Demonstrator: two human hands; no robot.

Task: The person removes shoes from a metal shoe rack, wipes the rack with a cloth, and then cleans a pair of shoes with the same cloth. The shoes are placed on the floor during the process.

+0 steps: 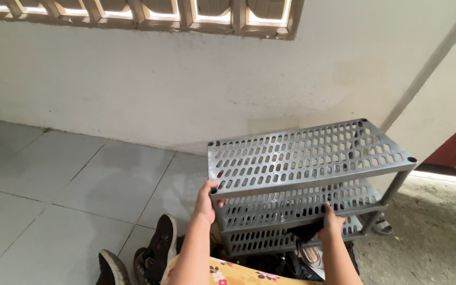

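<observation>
Between both hands, left (pixel 205 201) and right (pixel 331 224), sits the gripped grey slotted rack (pixel 302 158).

Grey-tiled floor (pixel 54 179), running to a white wall. Just left of the left hand (pixel 205 203): a black sneaker with white sole (pixel 160 244) standing tilted on the tiles, and further left and lower, another dark sneaker (pixel 111 268), sole edge showing. Below and between both hands: a pile of dark footwear (pixel 286 264) on the ground, details hard to tell. Right of the right hand (pixel 332 221): a light sandal (pixel 382 226) lying near the leg of the grey perforated plastic shoe rack (pixel 307 158). Rougher, sandy concrete ground (pixel 428 237) further right.
</observation>
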